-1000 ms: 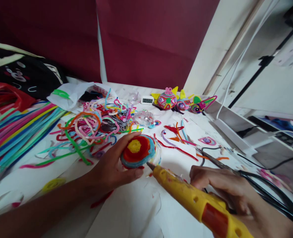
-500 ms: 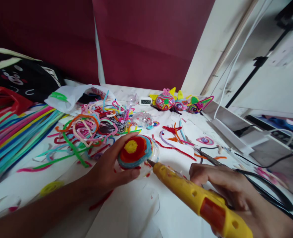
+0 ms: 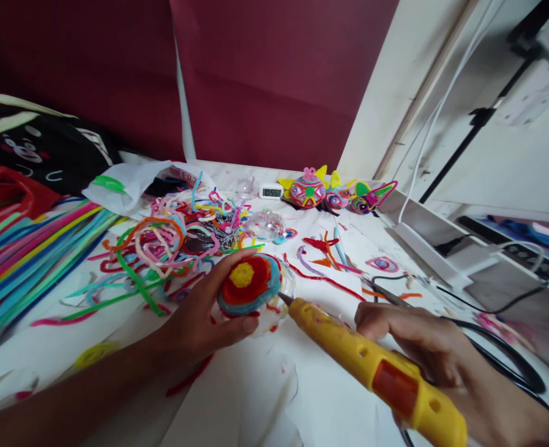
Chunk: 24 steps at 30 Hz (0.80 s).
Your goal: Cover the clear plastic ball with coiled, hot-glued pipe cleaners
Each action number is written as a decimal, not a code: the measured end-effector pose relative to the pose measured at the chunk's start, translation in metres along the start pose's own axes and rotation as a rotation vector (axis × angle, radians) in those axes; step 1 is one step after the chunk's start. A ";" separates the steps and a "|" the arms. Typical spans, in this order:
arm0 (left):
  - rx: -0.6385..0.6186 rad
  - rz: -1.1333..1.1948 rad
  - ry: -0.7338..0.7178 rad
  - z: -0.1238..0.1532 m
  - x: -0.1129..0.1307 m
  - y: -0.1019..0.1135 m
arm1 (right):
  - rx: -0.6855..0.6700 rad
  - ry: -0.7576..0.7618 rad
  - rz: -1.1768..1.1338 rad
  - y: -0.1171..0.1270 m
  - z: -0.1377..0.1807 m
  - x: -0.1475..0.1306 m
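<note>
Gripping clear ball topped with fuzzy yellow, red, blue rings: left hand; right hand clasping glue gun.

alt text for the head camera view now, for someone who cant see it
The left hand holds a clear ball partly covered in red, yellow and blue; the right hand aims a yellow glue gun at its edge. Behind lie fuzzy strips and decorated balls.
</note>
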<state>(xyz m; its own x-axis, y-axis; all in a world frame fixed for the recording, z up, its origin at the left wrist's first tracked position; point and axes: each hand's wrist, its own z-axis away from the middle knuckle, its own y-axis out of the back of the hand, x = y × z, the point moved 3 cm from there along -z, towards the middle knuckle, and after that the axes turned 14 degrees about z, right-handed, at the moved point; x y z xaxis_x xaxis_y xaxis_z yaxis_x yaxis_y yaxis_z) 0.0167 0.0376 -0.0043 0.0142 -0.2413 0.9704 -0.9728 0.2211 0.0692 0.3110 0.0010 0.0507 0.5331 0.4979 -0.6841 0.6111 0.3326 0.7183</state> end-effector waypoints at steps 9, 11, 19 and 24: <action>0.048 0.043 -0.037 -0.002 -0.005 0.000 | -0.010 -0.030 -0.012 -0.004 0.004 0.015; 0.088 0.074 -0.024 -0.003 -0.003 0.000 | 0.021 -0.039 -0.022 -0.004 0.003 0.017; 0.404 0.128 0.012 -0.018 0.002 0.018 | 0.058 0.059 0.199 -0.013 -0.012 0.012; 0.450 0.148 -0.043 -0.021 -0.004 0.025 | 0.007 0.173 0.411 -0.033 -0.023 0.014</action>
<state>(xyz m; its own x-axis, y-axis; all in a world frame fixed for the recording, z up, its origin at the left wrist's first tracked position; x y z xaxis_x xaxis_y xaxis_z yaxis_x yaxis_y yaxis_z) -0.0026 0.0639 -0.0013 -0.1327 -0.2794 0.9510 -0.9673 -0.1726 -0.1857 0.2851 0.0159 0.0201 0.6273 0.7143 -0.3102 0.3732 0.0739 0.9248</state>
